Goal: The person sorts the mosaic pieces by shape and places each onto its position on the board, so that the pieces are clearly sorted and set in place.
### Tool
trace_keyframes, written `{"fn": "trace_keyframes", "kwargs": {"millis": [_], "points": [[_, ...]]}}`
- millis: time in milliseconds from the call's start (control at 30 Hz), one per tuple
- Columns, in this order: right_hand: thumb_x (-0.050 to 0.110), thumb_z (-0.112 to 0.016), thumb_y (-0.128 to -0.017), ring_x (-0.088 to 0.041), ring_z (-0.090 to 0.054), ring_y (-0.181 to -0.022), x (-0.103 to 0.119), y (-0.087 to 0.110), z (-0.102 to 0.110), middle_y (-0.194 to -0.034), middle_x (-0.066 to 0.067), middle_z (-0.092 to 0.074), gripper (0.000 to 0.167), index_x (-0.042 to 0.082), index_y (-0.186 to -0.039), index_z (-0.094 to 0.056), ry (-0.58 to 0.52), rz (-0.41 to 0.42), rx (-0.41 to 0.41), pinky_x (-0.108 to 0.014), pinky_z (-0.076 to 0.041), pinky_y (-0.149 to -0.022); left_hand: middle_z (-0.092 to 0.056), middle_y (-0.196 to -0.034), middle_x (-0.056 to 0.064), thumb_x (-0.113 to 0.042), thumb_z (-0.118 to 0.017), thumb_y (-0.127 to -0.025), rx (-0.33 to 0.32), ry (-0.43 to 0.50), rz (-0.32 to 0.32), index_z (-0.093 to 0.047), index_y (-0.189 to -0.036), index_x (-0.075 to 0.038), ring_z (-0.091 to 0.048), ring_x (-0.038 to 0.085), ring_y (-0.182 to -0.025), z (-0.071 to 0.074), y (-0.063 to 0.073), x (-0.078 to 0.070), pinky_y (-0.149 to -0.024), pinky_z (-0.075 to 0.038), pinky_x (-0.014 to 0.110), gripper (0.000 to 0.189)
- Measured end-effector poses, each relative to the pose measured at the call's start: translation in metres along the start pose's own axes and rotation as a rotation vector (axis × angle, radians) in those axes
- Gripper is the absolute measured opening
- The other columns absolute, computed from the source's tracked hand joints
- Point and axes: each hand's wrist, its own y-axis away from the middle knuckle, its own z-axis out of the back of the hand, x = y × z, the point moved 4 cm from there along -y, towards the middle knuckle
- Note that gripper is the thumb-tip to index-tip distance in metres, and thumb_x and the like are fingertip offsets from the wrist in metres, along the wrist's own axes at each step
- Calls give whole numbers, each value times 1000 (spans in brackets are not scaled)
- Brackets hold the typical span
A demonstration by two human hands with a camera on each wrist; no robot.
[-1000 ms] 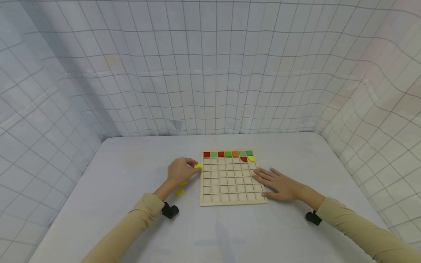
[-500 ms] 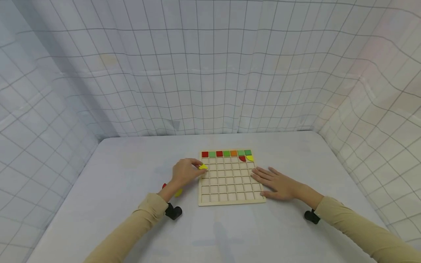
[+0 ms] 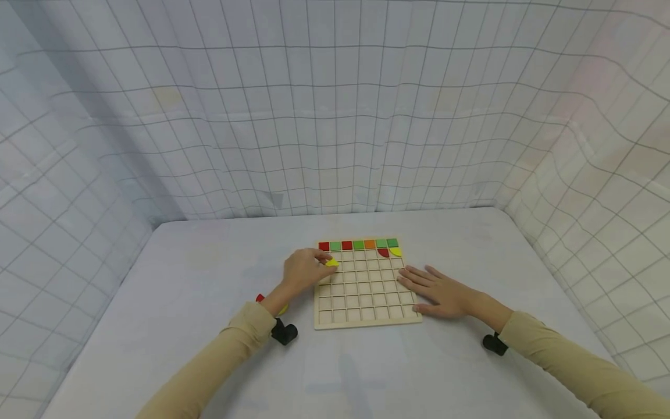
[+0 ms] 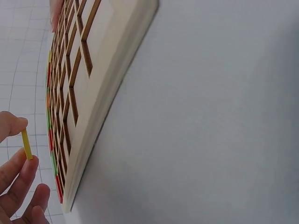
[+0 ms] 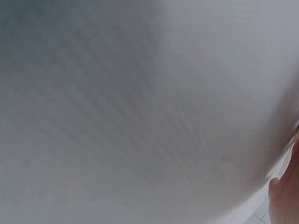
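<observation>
My left hand (image 3: 302, 271) pinches a thin yellow tile (image 4: 27, 144) between thumb and fingertips, held over the upper left cells of a pale wooden grid board (image 3: 368, 323). In the left wrist view the tile shows edge-on. Fingers of my right hand (image 3: 442, 293) lie spread and straight on the board's right edge. Red, green and orange square tiles (image 3: 358, 245) fill the top row. Below them at the right sit a dark red curved piece (image 3: 384, 253) and a yellow one (image 3: 396, 252). The right wrist view shows mostly white cloth and part of that hand.
Beside my left wrist, partly hidden under it, lie a loose red piece (image 3: 259, 298) and a yellow piece (image 3: 284, 309). A white cloth (image 3: 335, 372) covers the table. White grid-lined curtains (image 3: 335, 145) close off the back and both sides.
My left hand has moved right with the yellow tile, from the board's left edge to over its upper left cells. My right hand stays on the board's edge.
</observation>
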Motion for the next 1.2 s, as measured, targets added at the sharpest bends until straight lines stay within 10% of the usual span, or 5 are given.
{"fn": "trace_keyframes", "kwargs": {"millis": [1200], "points": [[50, -39, -100, -28, -11, -150, -2, -1, 1, -163, -5, -12, 69, 16, -155, -15, 6, 1, 7, -61, -13, -115, -74, -92, -1, -36, -75, -79, 122, -29, -181, -77, -99, -17, -64, 11, -70, -39, -47, -45, -47, -41, 19, 27]]}}
